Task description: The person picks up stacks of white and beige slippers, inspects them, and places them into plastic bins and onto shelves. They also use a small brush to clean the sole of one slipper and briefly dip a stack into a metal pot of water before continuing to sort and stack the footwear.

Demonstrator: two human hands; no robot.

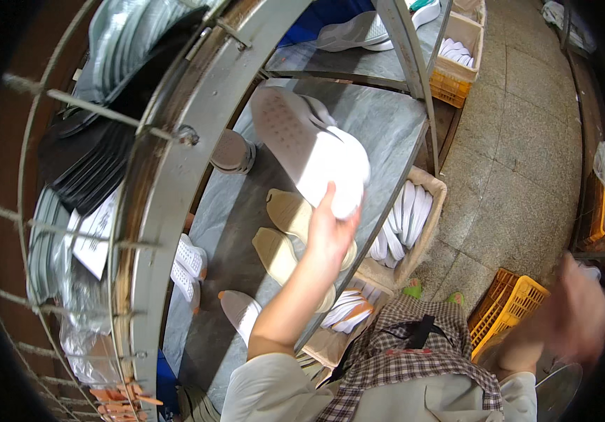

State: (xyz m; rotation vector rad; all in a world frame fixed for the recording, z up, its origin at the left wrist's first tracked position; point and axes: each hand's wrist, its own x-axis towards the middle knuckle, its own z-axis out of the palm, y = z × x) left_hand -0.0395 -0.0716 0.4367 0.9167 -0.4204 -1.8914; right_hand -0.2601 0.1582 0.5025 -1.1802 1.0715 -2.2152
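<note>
My left hand (334,228) reaches over the grey worktop and grips the near end of several white insoles (292,137). They fan out slightly, and the top one has rows of small dimples. Strong light washes out their near half. Away from the bench, my right hand (578,313) is raised at the far right and smeared by motion, so its fingers cannot be made out. Just beyond my left forearm, cream insoles (274,254) lie on the worktop (207,271). A white insole with an orange tip (239,313) rests beside my left elbow.
White perforated insoles (188,271) and a round tub (232,152) sit along the bench's left side. A metal rack (176,190) holds stacked dark insoles (91,165). Lined baskets of white insoles (404,218) flank the bench. A yellow crate (510,306) stands on the floor.
</note>
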